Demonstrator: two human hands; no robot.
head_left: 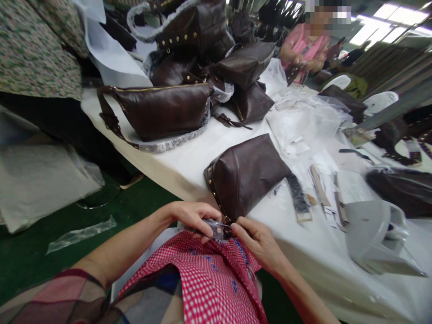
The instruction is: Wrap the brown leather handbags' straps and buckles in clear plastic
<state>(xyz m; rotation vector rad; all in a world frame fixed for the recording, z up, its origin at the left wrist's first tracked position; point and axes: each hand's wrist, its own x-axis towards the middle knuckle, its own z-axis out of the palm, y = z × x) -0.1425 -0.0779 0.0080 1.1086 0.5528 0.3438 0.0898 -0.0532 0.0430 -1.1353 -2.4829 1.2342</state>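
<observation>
A dark brown leather bag (251, 175) lies on its side at the near edge of the white table, its studded edge turned toward me. Just below it, over my lap, my left hand (199, 219) is closed on a bag strap (219, 230) wrapped in clear plastic. My right hand (254, 238) pinches the strap's other end close to the bag's corner. A gold-coloured bit of hardware shows beside the right fingertips, partly hidden by them. A red-and-white checked apron (216, 279) lies beneath both hands.
Several brown bags (168, 110) are heaped at the table's far side. Plastic wrapping (303, 112), strips (299, 198) and a grey plastic holder (374, 234) lie to the right. One person (305, 49) works across the table; another in a patterned top (37, 49) stands at the left.
</observation>
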